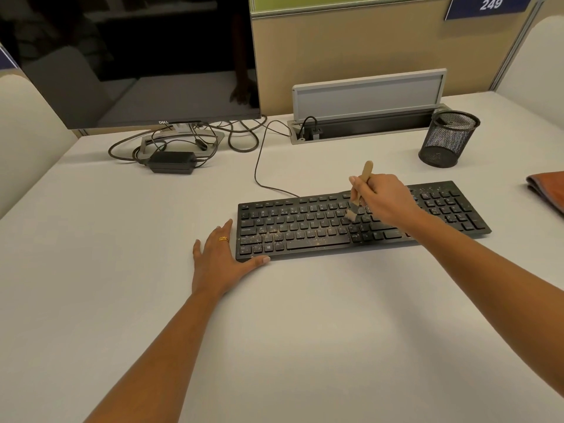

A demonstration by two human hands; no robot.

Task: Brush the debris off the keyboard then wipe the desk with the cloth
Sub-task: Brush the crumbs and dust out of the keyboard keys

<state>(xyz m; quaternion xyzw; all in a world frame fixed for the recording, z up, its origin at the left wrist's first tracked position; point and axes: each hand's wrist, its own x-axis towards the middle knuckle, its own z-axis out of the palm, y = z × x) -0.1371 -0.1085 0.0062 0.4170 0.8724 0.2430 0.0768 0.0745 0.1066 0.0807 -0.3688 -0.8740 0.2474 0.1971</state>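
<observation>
A black keyboard (308,230) lies on the white desk (274,331), dusted with tan debris (274,236) mostly over its left half. My right hand (383,199) is closed around a small wooden-handled brush (364,175); its pale bristles touch the keys near the keyboard's middle. My left hand (219,261) rests flat on the desk, fingers spread, with the thumb against the keyboard's front left corner. An orange-brown cloth (547,186) lies folded at the right edge of the view, partly cut off.
A dark monitor (137,56) stands at the back left, with tangled cables and a black power adapter (172,161) under it. A grey cable box (366,105) with its lid up sits behind the keyboard. A black mesh pen cup (448,138) stands back right.
</observation>
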